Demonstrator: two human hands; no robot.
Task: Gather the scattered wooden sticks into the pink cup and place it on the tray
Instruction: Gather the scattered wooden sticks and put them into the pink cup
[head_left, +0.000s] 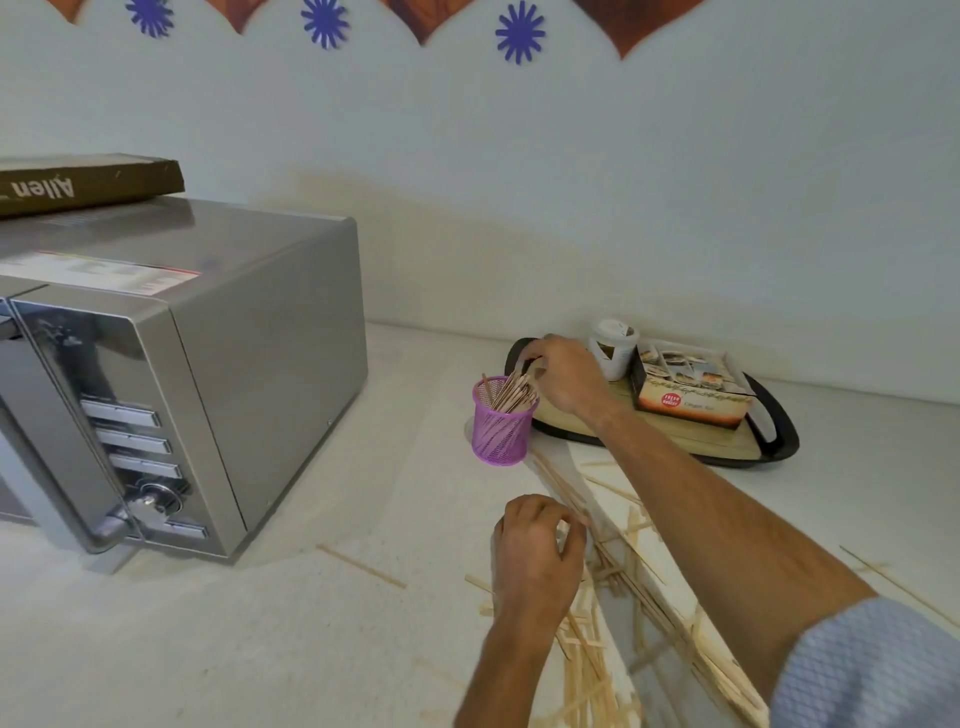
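**Sticks going into the cup, one bunch at a time**

Right hand (566, 376) is up at centre-right of the frame, poised over the mouth of the pink cup (503, 423), fingers (532, 361) drawn together around the tops of a bunch of wooden sticks (514, 392) that lean out of the rim. Whether that grip is firm or already loosening, hard to call from this angle. The cup stands on the counter (311, 623) just in front of the tray (779, 441), near its left edge and perhaps touching it, not on it.

Lower centre now: left hand (537, 556) sits curled on the scattered sticks (597, 665), thumb and fingers pinched nearly closed on what looks like a few of them. Plenty more fan out toward the bottom edge, with strays to the left and at far right.

To do this step well, I'd say feed the bunch in end-first and roughly upright, so the tips clear the mesh rim together, and let go only once they've bottomed out. That light cup could tip if the sticks push sideways. Down below, squaring the loose ones into a parallel bundle should make the next load cleaner.
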